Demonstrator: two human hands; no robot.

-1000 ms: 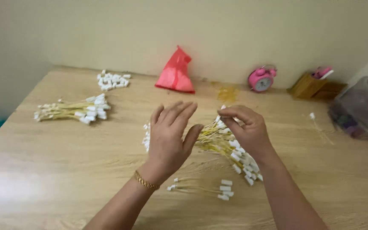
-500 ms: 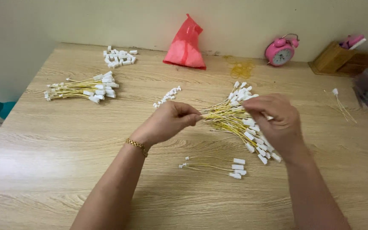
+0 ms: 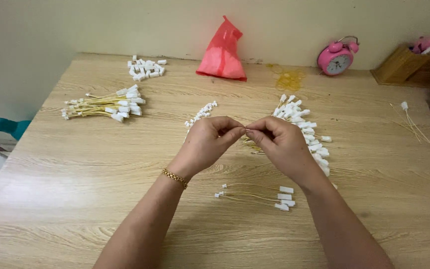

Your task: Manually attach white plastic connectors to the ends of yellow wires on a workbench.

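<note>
Your left hand (image 3: 207,142) and right hand (image 3: 279,144) meet fingertip to fingertip at the middle of the pale wood-grain table (image 3: 75,164), both pinched nearly shut on the same thin yellow wire (image 3: 246,130), of which only a sliver shows between the thumbs and forefingers; how much of it runs inside either fist you cannot tell. A gold chain bracelet (image 3: 174,177) sits on your left wrist. Directly behind your right hand, at about 2 o'clock from the pinch, lies the large loose heap of yellow wires with white plastic connectors (image 3: 302,127), touching the back of your fingers. At 6 o'clock, near your forearms, rests a small set of about 4 finished yellow leads with white plugs (image 3: 260,193). A short row of small white terminals (image 3: 201,113) lies at 11 o'clock, just beyond your left knuckles. Well apart at 9 o'clock is a tidy bundle of yellow wires with white ends (image 3: 106,104), and past it at 11 o'clock a scatter of loose white connector housings (image 3: 145,67). Along the far edge stand a red plastic bag (image 3: 223,52) at 12 o'clock and a pink twin-bell alarm clock (image 3: 337,56) at 1 o'clock.
</note>
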